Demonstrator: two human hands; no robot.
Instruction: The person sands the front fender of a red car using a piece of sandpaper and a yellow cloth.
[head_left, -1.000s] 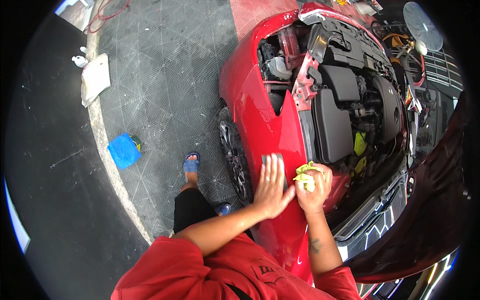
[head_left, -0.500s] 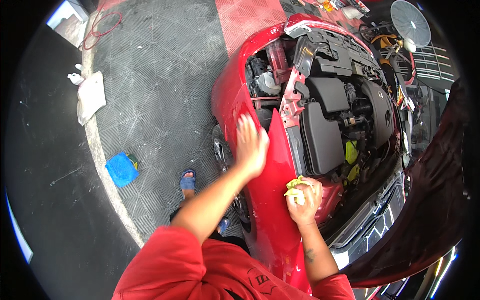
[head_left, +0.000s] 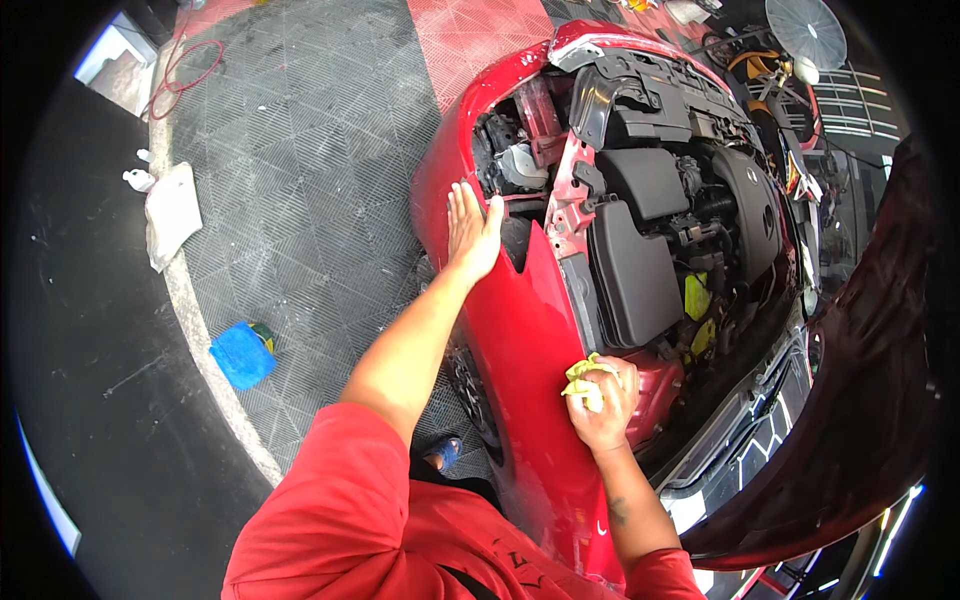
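My left hand lies flat with fingers stretched out on the front part of the red car fender, near the headlight opening. Over the fender's inner edge, my right hand is closed around a crumpled yellow-green cloth. The hood stands raised at the right, leaving the engine bay uncovered, with a black plastic cover beside the fender. Part of the front wheel shows below my left forearm.
On the grey tiled floor lies a blue cloth. A pale bag and a white bottle sit by the left kerb, and a red hose is coiled farther up. The dark raised hood fills the right side.
My left hand has slid forward along the fender toward the headlight opening. My right hand keeps its hold on the cloth at nearly the same spot. The view has shifted slightly.
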